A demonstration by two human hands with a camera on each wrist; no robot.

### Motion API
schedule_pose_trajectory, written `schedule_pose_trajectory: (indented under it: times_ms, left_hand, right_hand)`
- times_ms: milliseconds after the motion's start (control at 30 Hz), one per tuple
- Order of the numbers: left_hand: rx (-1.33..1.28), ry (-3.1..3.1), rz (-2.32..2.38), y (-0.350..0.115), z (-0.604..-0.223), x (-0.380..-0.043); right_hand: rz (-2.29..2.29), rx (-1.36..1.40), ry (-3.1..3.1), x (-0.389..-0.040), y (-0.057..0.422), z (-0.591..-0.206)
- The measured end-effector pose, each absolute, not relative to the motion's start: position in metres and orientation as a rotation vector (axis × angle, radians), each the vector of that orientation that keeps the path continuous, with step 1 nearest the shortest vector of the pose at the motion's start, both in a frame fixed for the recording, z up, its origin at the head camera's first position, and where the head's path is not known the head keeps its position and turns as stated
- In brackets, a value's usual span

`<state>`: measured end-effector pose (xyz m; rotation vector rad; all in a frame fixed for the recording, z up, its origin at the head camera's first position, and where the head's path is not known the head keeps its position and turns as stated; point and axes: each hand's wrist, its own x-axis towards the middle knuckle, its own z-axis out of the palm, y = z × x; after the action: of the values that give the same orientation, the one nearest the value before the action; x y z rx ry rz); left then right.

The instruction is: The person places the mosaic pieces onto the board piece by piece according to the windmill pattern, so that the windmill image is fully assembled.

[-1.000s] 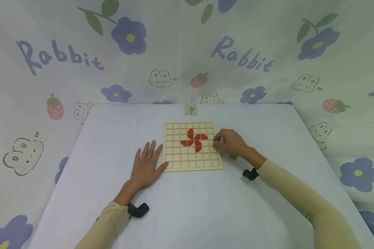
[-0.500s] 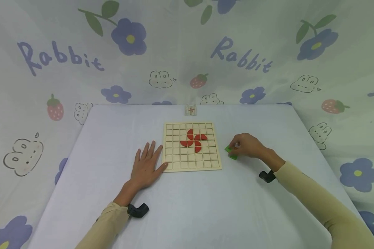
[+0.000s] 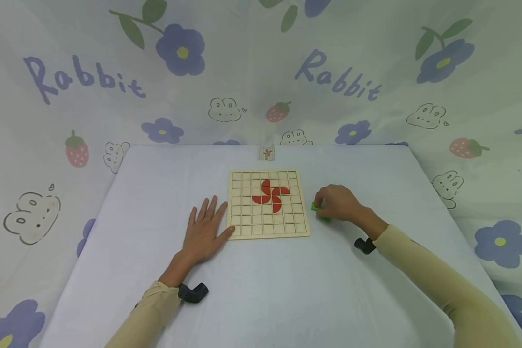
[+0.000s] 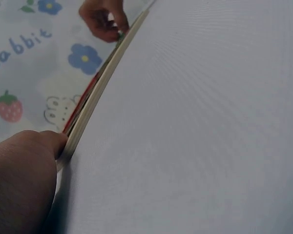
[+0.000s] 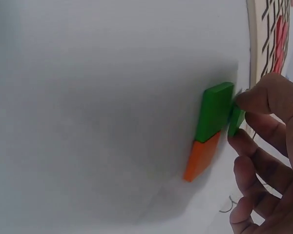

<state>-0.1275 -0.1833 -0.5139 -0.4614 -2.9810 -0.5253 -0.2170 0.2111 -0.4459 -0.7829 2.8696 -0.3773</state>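
Note:
A pale wooden grid board lies on the white table, with several red rounded pieces set in a pinwheel near its middle. My left hand lies flat beside the board's left edge, fingers straight, its thumb on the front left corner. To the right of the board, my right hand pinches a small green tile between thumb and fingers. Close by on the table, a second green tile and an orange tile show end to end in the right wrist view; the hand mostly covers them from above.
Behind the board, a small picture card with a red pinwheel stands near the table's back edge. A printed cloth hangs behind and around the table. Each wrist carries a black camera mount.
My right hand has moved from the board's right edge out to the green tiles, then slightly back to the left, now pinching one. The left hand stays where it was.

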Motion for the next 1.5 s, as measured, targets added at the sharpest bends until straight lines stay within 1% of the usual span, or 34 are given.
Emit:
schedule_pose_trajectory:
  times_ms: [367,833,1133,1500]
  left_hand:
    - [-0.456,-2.991,-0.522,-0.183,-0.512,-0.127]
    - [-0.467,-2.975,-0.533,-0.183,-0.510,-0.127]
    - [-0.475,-2.954,-0.529,-0.182,-0.511,-0.126]
    - [-0.460,-2.973,-0.523,-0.182,-0.512,-0.127]
  right_hand:
    - [-0.454,-0.917,2.818,-0.219,0.165,-0.439]
    - [-0.450,-1.263,2.781,-0.223,0.111,-0.446]
    - [-0.426,-1.291,2.762,-0.223,0.096,-0.448]
    - [-0.394,-1.345,2.774,-0.221,0.096,-0.449]
